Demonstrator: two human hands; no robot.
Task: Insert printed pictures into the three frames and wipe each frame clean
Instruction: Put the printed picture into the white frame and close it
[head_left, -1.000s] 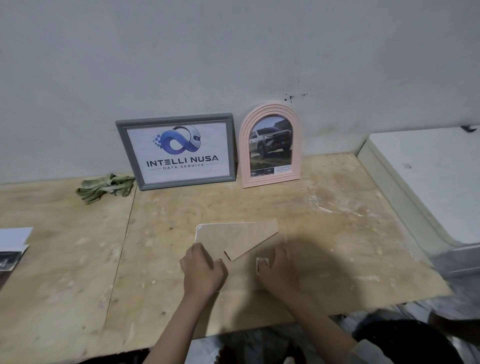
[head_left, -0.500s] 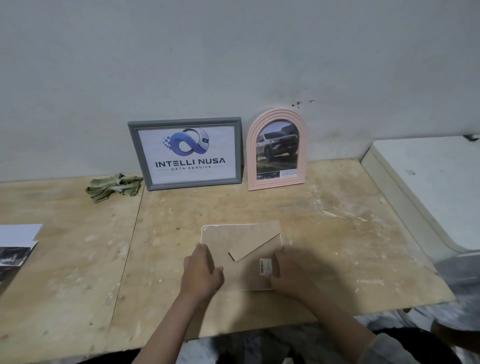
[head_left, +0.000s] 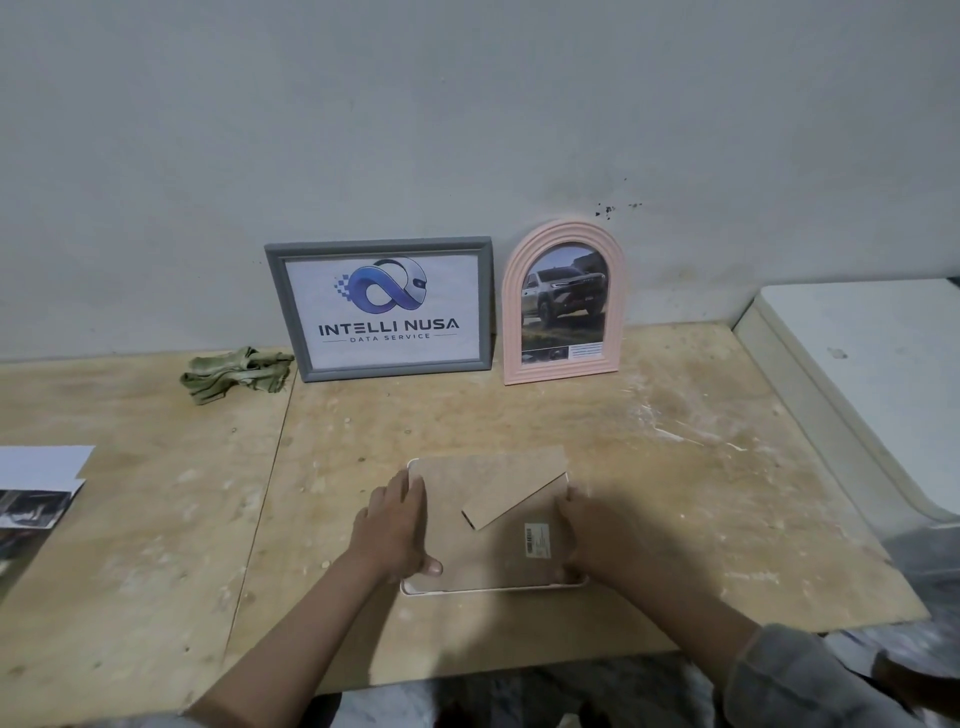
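Observation:
A third frame (head_left: 493, 551) lies face down on the wooden table, its brown backing board and folding stand facing up and a thin white rim showing at the near edge. My left hand (head_left: 397, 527) grips its left side, thumb on the backing. My right hand (head_left: 589, 535) holds its right side. A grey frame (head_left: 382, 307) with a logo print and a pink arched frame (head_left: 563, 304) with a car picture lean upright against the wall. A crumpled green cloth (head_left: 234, 373) lies left of the grey frame.
Printed sheets (head_left: 36, 486) lie at the table's left edge. A white slab-like surface (head_left: 857, 384) adjoins the table on the right. The wooden table (head_left: 675, 467) has a seam running down its left part and a near edge close to my arms.
Both hands have slid apart from the middle of the backing board to the frame's left and right sides. The frame stays flat on the table.

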